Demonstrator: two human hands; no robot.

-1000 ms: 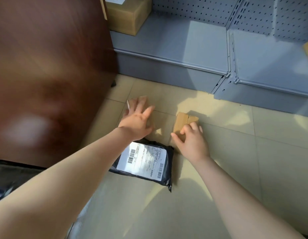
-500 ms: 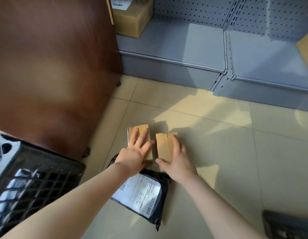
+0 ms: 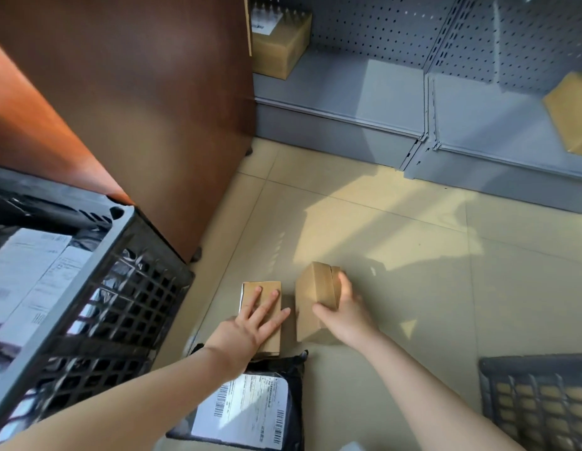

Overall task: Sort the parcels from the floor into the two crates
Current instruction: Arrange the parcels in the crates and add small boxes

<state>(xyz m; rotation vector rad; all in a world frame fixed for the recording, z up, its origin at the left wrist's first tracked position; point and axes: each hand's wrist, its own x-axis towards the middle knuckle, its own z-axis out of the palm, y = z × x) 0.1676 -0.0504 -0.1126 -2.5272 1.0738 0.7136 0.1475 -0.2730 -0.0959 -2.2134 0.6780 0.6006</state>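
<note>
Pick-up step: left hand point(image 3: 250, 327), fingers spread flat on a small carton point(image 3: 267, 307); right hand point(image 3: 345, 314) curled round a 2nd carton point(image 3: 315, 297), tilted off floor point(image 3: 413, 271) mid-tile. Next: lift both, carry to crates point(image 3: 88, 288)

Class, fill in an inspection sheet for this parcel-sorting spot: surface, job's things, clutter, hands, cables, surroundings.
Surface: beige tiled floor, sunlit patches and shadows.
Job's things: two small cardboard boxes, left box lying flat, right box tilted; black mailer bag with white label, nearer the person; black crate at left holding labelled parcels; second black crate at lower right, contents unclear.
Clutter: nothing seen.
Hands: left hand flat on the left box, fingers straight; right hand grips the right box.
Cables: nothing seen.
Surroundings: brown wooden cabinet; grey pegboard shelving with a cardboard carton on it.
</note>
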